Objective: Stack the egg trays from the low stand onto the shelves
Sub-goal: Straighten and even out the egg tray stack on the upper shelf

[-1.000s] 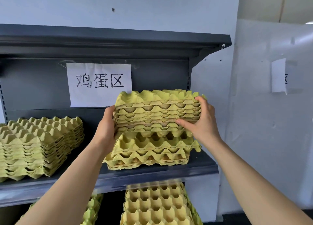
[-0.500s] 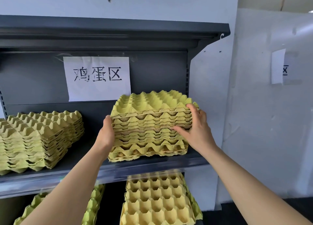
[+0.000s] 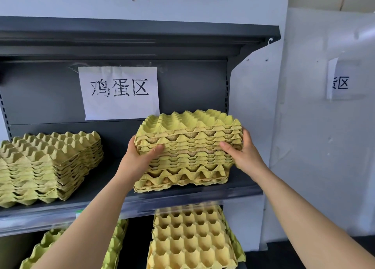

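Gripping a stack of egg trays (image 3: 188, 147) from both sides at the right end of the grey shelf (image 3: 239, 185).
The left hand (image 3: 140, 157) and right hand (image 3: 243, 157) each close their grip on the upper trays, thumb across the front edge. The bottom trays sit on the shelf. A second stack (image 3: 48, 163) lies well apart to the left, and a paper sign (image 3: 119, 92) hangs behind.

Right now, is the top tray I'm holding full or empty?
Empty: the top tray of the held stack shows bare yellow cups, no eggs.
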Available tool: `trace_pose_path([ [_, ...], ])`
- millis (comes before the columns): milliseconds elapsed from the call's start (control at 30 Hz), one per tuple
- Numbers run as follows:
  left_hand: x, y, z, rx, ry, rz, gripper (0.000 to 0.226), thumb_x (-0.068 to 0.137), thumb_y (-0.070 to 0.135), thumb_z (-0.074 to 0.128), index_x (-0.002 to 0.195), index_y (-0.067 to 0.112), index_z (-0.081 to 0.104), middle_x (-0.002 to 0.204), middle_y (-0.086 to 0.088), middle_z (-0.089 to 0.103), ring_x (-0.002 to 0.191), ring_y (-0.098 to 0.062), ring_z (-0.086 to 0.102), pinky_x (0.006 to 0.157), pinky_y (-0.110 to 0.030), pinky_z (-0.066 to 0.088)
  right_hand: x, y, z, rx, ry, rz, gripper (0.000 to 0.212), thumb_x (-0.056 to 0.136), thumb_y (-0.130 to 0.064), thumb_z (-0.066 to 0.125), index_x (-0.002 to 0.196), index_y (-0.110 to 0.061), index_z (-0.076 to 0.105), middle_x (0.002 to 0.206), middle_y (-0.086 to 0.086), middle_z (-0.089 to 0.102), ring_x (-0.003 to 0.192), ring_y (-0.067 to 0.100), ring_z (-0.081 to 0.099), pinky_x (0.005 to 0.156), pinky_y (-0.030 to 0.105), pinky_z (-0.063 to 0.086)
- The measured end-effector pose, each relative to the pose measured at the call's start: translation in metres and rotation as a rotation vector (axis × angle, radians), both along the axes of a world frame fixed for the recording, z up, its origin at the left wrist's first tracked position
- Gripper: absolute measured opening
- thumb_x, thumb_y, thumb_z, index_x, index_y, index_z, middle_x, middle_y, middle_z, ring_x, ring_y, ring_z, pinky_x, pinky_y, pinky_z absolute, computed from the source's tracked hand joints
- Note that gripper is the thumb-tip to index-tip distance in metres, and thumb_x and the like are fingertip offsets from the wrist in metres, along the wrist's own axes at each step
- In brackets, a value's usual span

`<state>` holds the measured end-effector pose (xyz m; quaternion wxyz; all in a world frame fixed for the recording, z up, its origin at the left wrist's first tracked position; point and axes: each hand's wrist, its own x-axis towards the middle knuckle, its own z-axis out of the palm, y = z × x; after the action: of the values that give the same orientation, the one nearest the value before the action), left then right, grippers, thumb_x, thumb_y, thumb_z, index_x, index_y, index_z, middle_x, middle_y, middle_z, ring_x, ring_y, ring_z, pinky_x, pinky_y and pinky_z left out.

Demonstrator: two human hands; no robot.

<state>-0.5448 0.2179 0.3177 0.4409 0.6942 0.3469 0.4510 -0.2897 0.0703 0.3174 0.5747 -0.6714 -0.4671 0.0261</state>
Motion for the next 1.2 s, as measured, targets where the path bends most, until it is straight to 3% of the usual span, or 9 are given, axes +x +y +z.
trace_pose_path([
  [133, 0.001, 0.005, 0.0, -0.018, -0.087, -0.015, 0.091, 0.061, 0.067, 0.079, 0.139, 0.038, 0.04, 0.121, 0.014, 0.064, 0.108, -0.015, 0.064, 0.094, -0.043, 0.054, -0.001, 0.004, 0.006, 0.084, 0.016, 0.005, 0.06, 0.08, -0.05, 0.07, 0.128, -0.036, 0.039, 0.122, -0.015, 0.059, 0.111, 0.012, 0.059, 0.096, 0.041, 0.049],
  [333, 0.001, 0.005, 0.004, -0.005, -0.194, -0.037, 0.076, 0.067, 0.06, 0.078, 0.133, 0.037, 0.048, 0.117, 0.016, 0.066, 0.108, -0.011, 0.064, 0.094, -0.04, 0.053, -0.005, 0.008, 0.017, 0.143, 0.001, -0.01, 0.056, 0.081, -0.045, 0.072, 0.126, -0.035, 0.041, 0.12, -0.013, 0.06, 0.109, 0.012, 0.06, 0.094, 0.037, 0.051],
  [500, -0.008, 0.004, 0.005, 0.042, -0.222, -0.016, 0.08, 0.059, 0.071, 0.078, 0.129, 0.04, 0.052, 0.117, 0.017, 0.068, 0.107, -0.012, 0.066, 0.093, -0.045, 0.054, -0.013, 0.01, 0.018, 0.175, 0.006, -0.024, 0.065, 0.079, -0.048, 0.072, 0.133, -0.03, 0.039, 0.124, -0.012, 0.059, 0.112, 0.013, 0.059, 0.095, 0.038, 0.05],
  [733, -0.033, 0.009, 0.007, 0.081, -0.271, 0.014, 0.074, 0.065, 0.063, 0.079, 0.129, 0.037, 0.053, 0.118, 0.014, 0.068, 0.108, -0.014, 0.066, 0.095, -0.045, 0.053, -0.036, 0.016, 0.01, 0.199, 0.033, 0.0, 0.071, 0.079, -0.052, 0.07, 0.137, -0.031, 0.034, 0.128, -0.011, 0.057, 0.114, 0.013, 0.057, 0.097, 0.04, 0.049],
  [900, -0.04, 0.008, -0.008, 0.058, -0.226, 0.039, 0.084, 0.056, 0.075, 0.077, 0.128, 0.041, 0.052, 0.119, 0.015, 0.067, 0.11, -0.014, 0.065, 0.096, -0.046, 0.052, -0.043, 0.02, -0.001, 0.162, 0.031, 0.014, 0.067, 0.082, -0.046, 0.069, 0.137, -0.029, 0.034, 0.128, -0.01, 0.056, 0.114, 0.012, 0.056, 0.094, 0.031, 0.048],
  [1067, -0.035, 0.007, -0.022, 0.028, -0.131, 0.063, 0.077, 0.068, 0.067, 0.071, 0.135, 0.042, 0.044, 0.12, 0.016, 0.063, 0.11, -0.014, 0.061, 0.09, -0.04, 0.053, -0.041, 0.021, -0.018, 0.087, 0.028, 0.006, 0.073, 0.085, -0.048, 0.065, 0.142, -0.026, 0.026, 0.134, -0.01, 0.05, 0.116, 0.011, 0.051, 0.088, 0.025, 0.04],
  [1200, -0.035, 0.004, -0.029, 0.004, -0.097, 0.081, 0.08, 0.069, 0.07, 0.068, 0.138, 0.044, 0.037, 0.123, 0.016, 0.06, 0.111, -0.019, 0.06, 0.092, -0.049, 0.052, -0.04, 0.022, -0.019, 0.027, -0.003, 0.01, 0.077, 0.084, -0.055, 0.061, 0.143, -0.028, 0.021, 0.141, -0.006, 0.046, 0.121, 0.016, 0.049, 0.094, 0.031, 0.042],
])
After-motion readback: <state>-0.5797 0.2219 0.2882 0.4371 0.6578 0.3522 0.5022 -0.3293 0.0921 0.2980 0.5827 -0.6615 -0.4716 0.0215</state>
